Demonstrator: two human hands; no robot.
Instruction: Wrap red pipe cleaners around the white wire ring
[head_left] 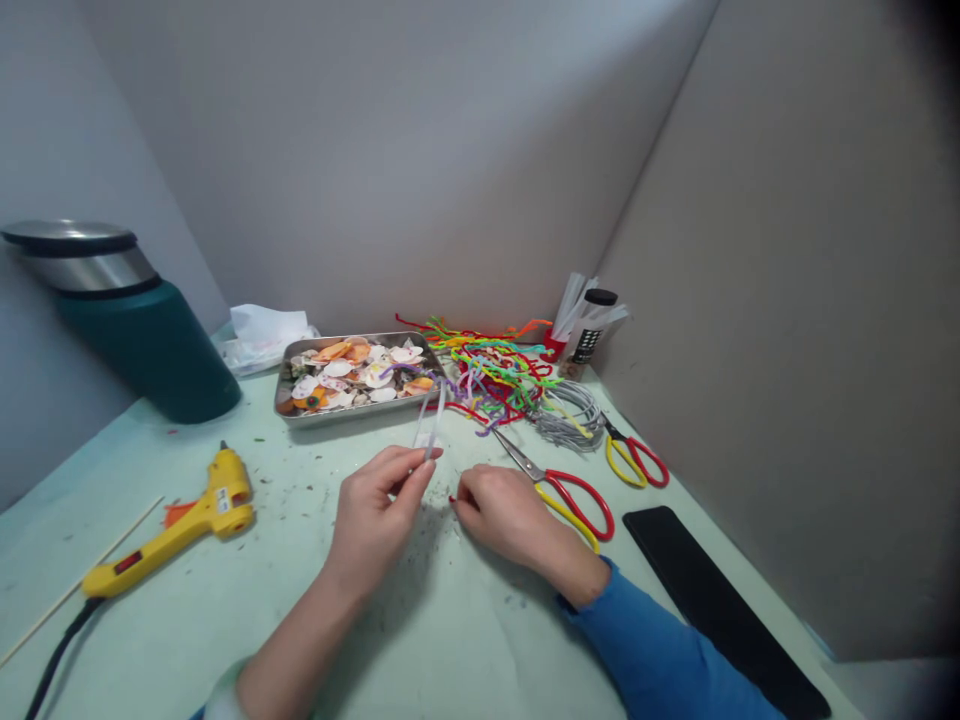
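Observation:
My left hand point(379, 515) is closed in a pinch between thumb and fingertips. From the pinch a thin translucent strip point(436, 420) sticks up, slanting, with a second clear edge beside it. To its right, my right hand point(501, 512) rests low over the table with its fingers curled in; whatever they may hold is hidden. Large scissors point(551, 475) with red and yellow handles lie just beyond the right wrist. A metal tray point(360, 412) of shells stands ahead of both hands. Tangled coloured yarn point(495, 370) lies right of the tray.
On the left lie a yellow glue gun point(180, 525) and a thin wooden stick point(82, 580), near a teal bottle point(161, 345). Behind are tissues point(270, 330). At right are coiled grey wire point(570, 415), smaller scissors point(634, 460), a clear jar point(589, 335) and a black flat strip point(724, 610).

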